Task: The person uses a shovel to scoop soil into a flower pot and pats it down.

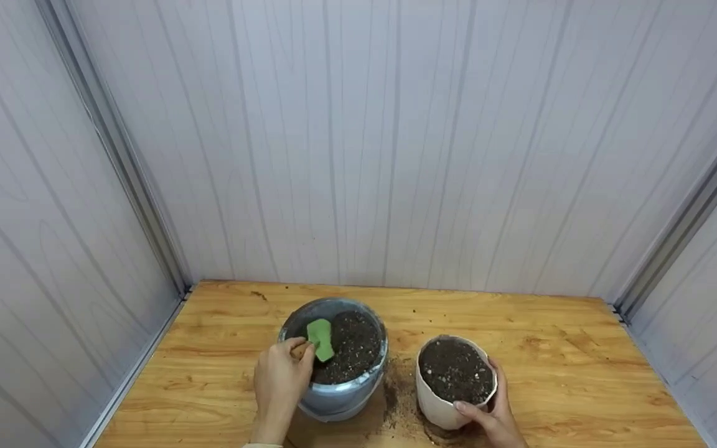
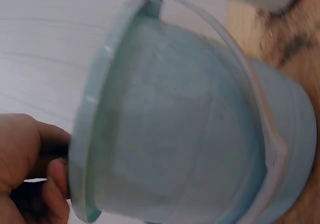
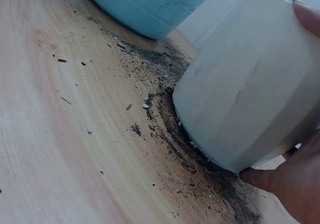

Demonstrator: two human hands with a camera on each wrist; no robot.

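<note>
My left hand (image 1: 281, 376) pinches a small green trowel (image 1: 320, 340) at the left inside edge of a blue-grey bucket (image 1: 337, 398). Dark soil (image 1: 358, 342) with pale specks lies in the bucket. From the left wrist camera, the bucket wall (image 2: 175, 119) hides the trowel, and the hand (image 2: 30, 169) appears by the rim. On the other side, my right hand (image 1: 498, 414) holds a white faceted pot (image 1: 439, 407) by its right side, thumb at the front. Soil (image 1: 456, 370) reaches near the pot's rim. The right wrist view shows fingers (image 3: 262, 179) against the pot's lower edge.
Loose soil (image 1: 399, 389) is scattered on the wooden table (image 1: 582, 373) between bucket and pot, and around the pot's base. The bucket's carrying handle (image 2: 274, 154) hangs down its side. Pale panel walls (image 1: 358, 143) enclose the table at the back and both sides.
</note>
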